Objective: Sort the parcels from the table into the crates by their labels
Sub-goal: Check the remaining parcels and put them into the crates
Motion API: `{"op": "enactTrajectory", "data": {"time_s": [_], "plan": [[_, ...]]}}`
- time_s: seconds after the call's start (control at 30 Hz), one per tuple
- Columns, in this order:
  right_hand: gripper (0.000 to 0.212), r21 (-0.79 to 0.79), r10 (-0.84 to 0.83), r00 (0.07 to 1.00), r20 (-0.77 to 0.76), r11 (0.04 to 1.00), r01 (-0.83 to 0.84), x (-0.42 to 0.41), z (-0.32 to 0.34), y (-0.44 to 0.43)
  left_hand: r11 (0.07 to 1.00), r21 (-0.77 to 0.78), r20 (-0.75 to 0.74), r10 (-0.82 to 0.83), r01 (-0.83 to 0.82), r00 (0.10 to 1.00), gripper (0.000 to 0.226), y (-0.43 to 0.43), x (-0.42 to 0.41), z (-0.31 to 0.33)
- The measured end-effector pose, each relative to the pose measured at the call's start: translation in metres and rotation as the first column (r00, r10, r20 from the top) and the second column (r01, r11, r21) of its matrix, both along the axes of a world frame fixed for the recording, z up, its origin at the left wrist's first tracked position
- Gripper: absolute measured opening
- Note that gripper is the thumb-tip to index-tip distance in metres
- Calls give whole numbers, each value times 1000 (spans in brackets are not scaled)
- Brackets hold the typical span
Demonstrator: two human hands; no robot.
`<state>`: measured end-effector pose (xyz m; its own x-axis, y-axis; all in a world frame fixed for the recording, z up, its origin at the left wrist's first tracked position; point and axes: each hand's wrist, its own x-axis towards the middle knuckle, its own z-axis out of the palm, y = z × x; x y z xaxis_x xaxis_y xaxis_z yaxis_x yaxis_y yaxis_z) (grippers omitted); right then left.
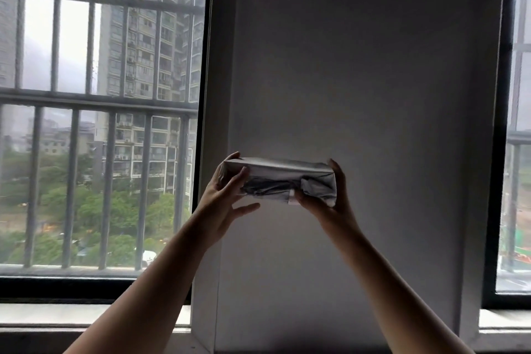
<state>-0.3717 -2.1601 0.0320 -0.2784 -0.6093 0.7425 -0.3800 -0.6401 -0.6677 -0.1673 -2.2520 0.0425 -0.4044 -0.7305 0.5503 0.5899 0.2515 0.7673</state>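
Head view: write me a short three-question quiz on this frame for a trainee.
1. True or false: the parcel rests on a surface.
2. Which grips the parcel? A) left hand only B) right hand only C) both hands
3. Fill in: behind the parcel is a plain grey ____, with a barred window to its left.
Key: 1 false, it is held up in the air; 2 C; 3 wall.

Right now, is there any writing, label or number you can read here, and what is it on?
No text can be read.
The parcel, gripped by the left hand and the right hand, shows crumpled grey wrap.
White patch at its lower edge: perhaps a label, no legible print.
Wall and window: no signs.
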Motion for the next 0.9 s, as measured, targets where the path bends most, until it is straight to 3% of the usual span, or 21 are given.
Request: {"op": "enactTrajectory", "data": {"time_s": [0.2,0.27,0.37,0.5,0.63,0.77,0.9], "plan": [[124,69,-14,998,-55,997,18,-8,-7,-4,999,32,-41,16,-15,999,44,-7,-2,-7],[125,78,-10,996,-84,997,17,-10,-7,-5,999,37,-55,17,-15,998,52,-8,-2,-8],[109,57,19,989,-147,998,-11,-12,-10,-3,997,80,-79,11,-5,997,86,-12,1,-8],[120,71,98,984,-147,994,-89,-17,-22,3,988,153,-134,-15,36,991,60,-16,6,-9],[102,-89,-37,994,-107,996,27,-19,-23,-2,991,124,-46,-46,51,998,63,-16,9,-14],[68,-246,-176,973,-149,960,136,-16,-22,-1,984,175,-40,-14,20,999,59,-14,3,-18],[60,-391,-364,901,-236,884,254,-15,-23,1,967,254,48,3,-15,999,73,-9,2,-14]]}}
